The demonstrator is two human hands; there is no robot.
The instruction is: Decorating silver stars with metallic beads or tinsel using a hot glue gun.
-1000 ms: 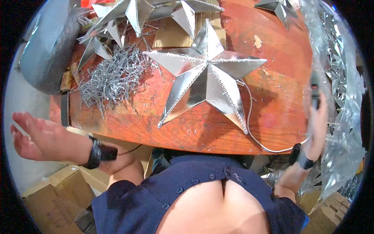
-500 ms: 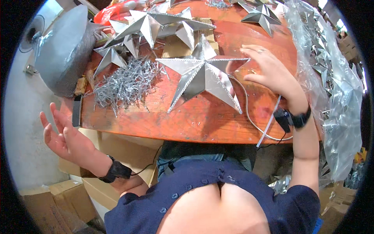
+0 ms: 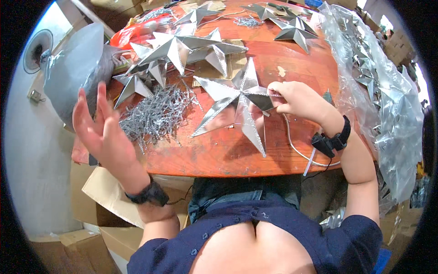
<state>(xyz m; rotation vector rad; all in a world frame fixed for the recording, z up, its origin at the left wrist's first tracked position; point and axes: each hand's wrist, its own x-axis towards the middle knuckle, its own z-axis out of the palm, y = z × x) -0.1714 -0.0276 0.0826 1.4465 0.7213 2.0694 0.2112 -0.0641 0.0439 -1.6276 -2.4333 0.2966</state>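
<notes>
A silver five-pointed star with beaded-looking ridges sits near the middle of the table, tilted. My right hand pinches the tip of its right arm between thumb and fingers. My left hand is raised off the table's left edge with fingers apart, holding nothing. Just beyond it lies a tangled heap of short silver tinsel strands. More silver stars are stacked behind the heap, partly on a piece of cardboard.
Clear plastic sheeting with stars inside runs along the right side. A white cable curves near my right wrist. Other stars lie at the back, a red plastic bag back left. Cardboard boxes stand below left.
My right hand has closed on the star's right tip, and the star has turned a little clockwise. My left hand has risen and moved right, toward the tinsel. The view has shifted slightly.
</notes>
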